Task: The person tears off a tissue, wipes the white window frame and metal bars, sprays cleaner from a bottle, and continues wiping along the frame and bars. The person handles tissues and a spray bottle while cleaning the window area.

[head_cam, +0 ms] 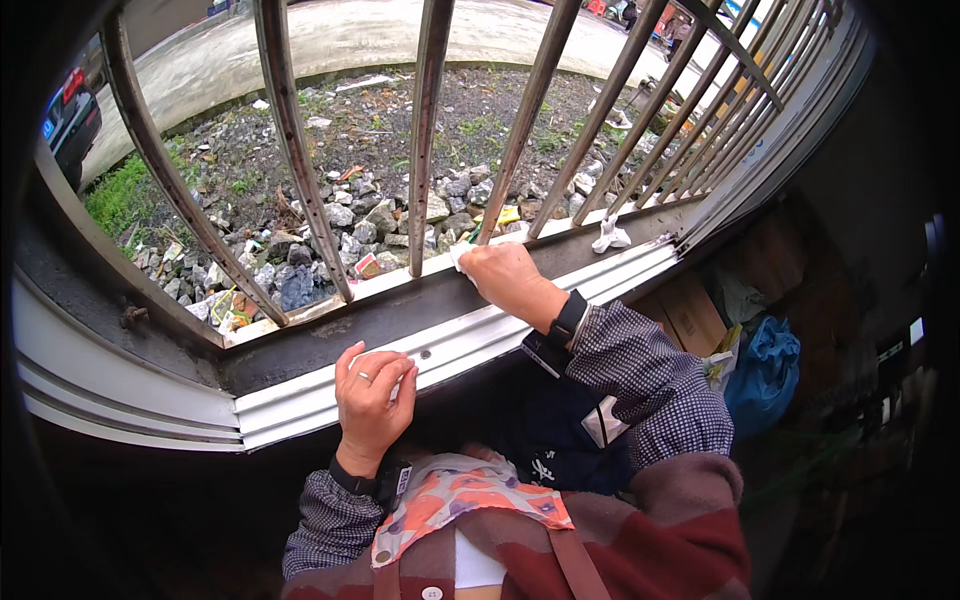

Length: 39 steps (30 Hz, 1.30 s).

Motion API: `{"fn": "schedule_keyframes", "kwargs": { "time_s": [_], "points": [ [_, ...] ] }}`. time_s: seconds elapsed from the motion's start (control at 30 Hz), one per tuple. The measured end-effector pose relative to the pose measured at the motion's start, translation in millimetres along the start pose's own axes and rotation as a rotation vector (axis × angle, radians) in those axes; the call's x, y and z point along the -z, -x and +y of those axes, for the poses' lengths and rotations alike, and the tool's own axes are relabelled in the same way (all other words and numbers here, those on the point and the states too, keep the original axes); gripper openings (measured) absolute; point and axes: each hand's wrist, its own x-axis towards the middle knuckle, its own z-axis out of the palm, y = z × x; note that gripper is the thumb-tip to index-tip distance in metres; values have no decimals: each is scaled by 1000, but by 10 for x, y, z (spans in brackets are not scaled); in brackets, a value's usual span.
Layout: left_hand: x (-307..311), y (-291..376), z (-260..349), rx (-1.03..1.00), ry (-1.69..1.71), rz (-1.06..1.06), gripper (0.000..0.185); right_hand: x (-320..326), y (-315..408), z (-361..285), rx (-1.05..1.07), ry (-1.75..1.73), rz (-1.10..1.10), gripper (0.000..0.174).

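Note:
My right hand (506, 277) grips a white tissue or cloth (462, 259), partly hidden by the fingers. It presses the wad to the pale bottom rail (390, 282) of the window bars, beside the foot of one metal bar (517, 142). My left hand (376, 390), a ring on one finger, hovers at or rests on the white window track (300, 405); contact is hard to tell. Its fingers are loosely curled and nothing shows in them. A crumpled white tissue (611, 235) lies on the dark sill (405, 306), to the right of my right hand.
Upright metal bars (298, 150) line the opening. Outside are broken stones (382, 217) with litter, a paved road (360, 34) and part of a car (73, 124). Indoors at the right are a cardboard box (690, 315) and a blue plastic bag (763, 375).

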Motion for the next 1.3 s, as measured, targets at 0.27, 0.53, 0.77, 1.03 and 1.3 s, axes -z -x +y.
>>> {"fn": "schedule_keyframes", "kwargs": {
  "time_s": [0.27,0.53,0.77,1.03,1.3],
  "points": [
    [128,54,-4,-11,29,33,13,5,-247,-287,1,-296,179,9],
    [354,129,-219,45,-115,147,12,-160,-147,-283,196,-56,301,3],
    [350,122,-211,53,-99,128,12,58,-75,-607,421,-25,177,15],
    [389,152,-223,72,-112,91,10,-34,-288,-729,298,81,95,3],
    [400,152,-227,72,-104,98,11,21,-548,-1019,368,-179,261,4]
  ]
}}
